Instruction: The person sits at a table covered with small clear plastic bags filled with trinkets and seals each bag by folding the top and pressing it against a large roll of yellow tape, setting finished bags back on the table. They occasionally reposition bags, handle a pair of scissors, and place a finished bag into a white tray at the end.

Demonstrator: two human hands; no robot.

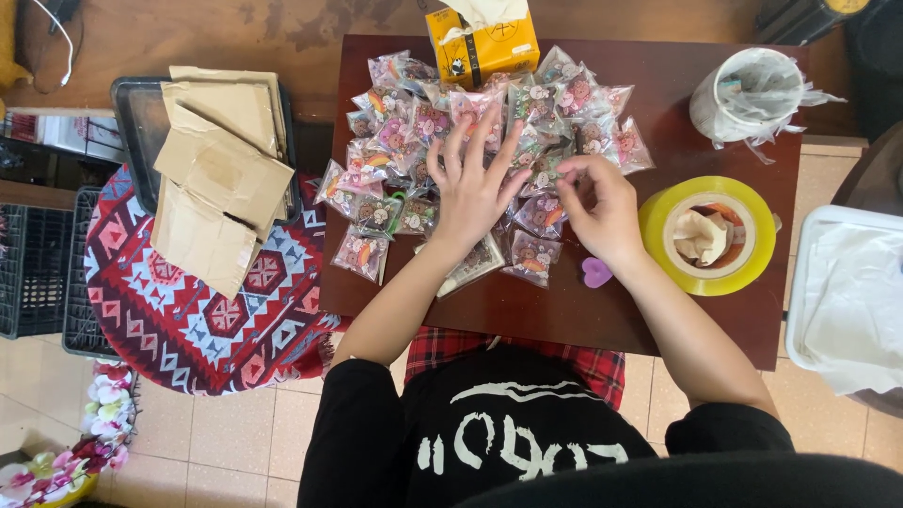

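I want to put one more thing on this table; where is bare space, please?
Bare wood lies along the near table edge, beside the purple heart, and at the far right behind the tape roll. The middle is crowded: small packets lie under the left hand and right hand.

On the table [564, 320]: packets [423, 122] in a heap, under both hands. Behind the heap, a tissue box [482, 47]. Right of it, a tape roll [707, 235]; behind that, a cup [743, 94]. Left of the table, cardboard [221, 179] on a tray [127, 103].

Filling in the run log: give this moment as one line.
left hand: spread flat on packet pile | right hand: pinching a packet at pile edge | tape roll: right, untouched
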